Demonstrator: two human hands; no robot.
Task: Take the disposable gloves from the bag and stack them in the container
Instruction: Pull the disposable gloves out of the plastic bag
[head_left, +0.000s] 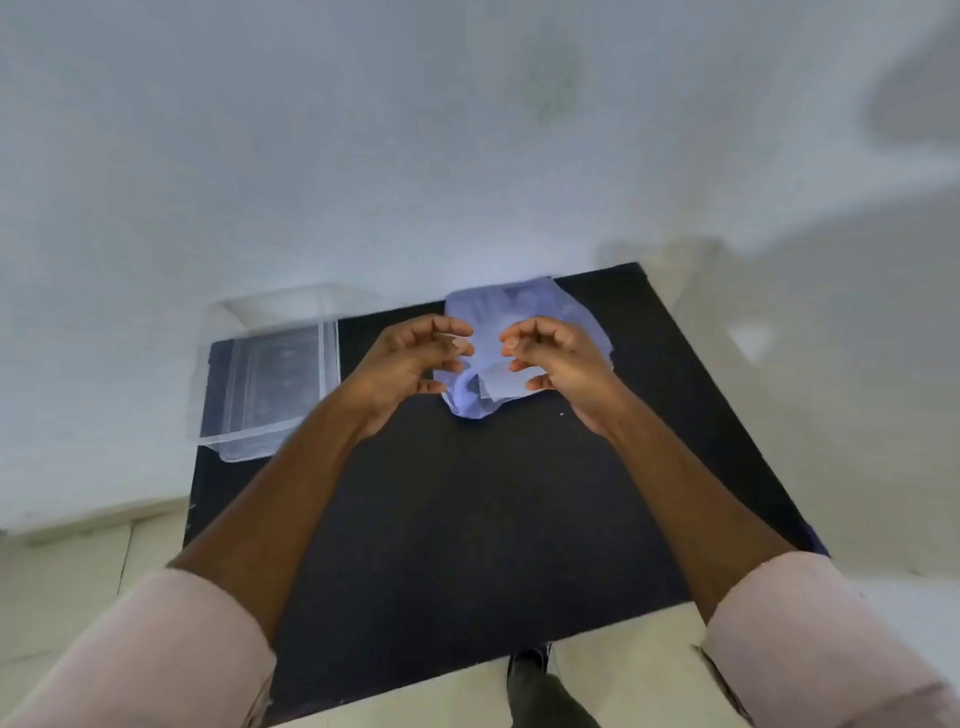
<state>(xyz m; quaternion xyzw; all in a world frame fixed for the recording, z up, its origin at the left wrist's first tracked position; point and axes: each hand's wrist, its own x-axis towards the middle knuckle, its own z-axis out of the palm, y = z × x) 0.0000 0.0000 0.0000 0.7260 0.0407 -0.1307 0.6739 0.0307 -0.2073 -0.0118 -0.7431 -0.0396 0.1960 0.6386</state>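
Viewpoint: one head-worn wide-angle camera, above the near edge of the black rectangular surface (493, 519).
Facing: forward and steeply down.
Nearness: close, arm's reach.
Shared views: none, single view.

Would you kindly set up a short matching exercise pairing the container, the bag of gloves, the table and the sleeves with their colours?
Things:
1. container
2. bag of gloves
3. table
4. sleeves

Colours:
A. black
B. pale pink
C. clear, see-through
D. light blue-violet

Pairs: 1-C, 2-D, 3-A, 4-B
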